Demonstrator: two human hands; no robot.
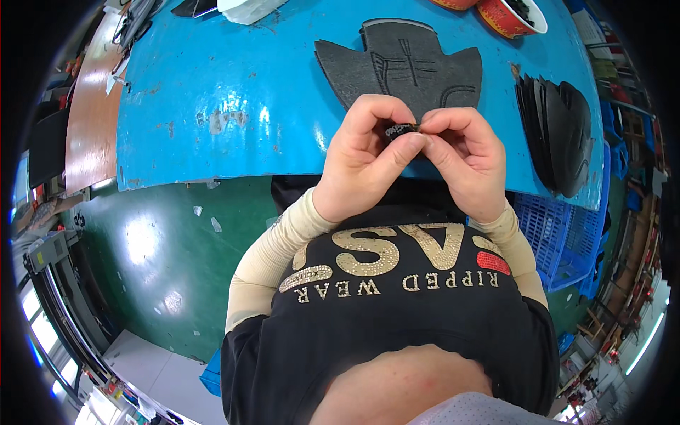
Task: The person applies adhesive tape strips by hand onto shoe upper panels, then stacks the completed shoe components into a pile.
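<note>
My left hand (375, 152) and my right hand (464, 152) meet in front of my chest, above the near edge of the blue table. Between the left thumb and forefinger is a small black ridged piece (401, 130), its kind too small to make out. The right thumb and forefinger pinch the end of that same piece, where a bit of orange-brown shows. Just beyond the hands lies a stack of black cut sheets (418, 67), shaped with wide side wings and marked with raised lines; my fingers cover its near part.
At the table's right edge stands a fanned pile of black rounded sheets (559, 134). Red and yellow bowls (506, 18) with black bits sit at the far right. A white bag (248, 8) lies at the far left. Below right is a blue plastic crate (556, 237).
</note>
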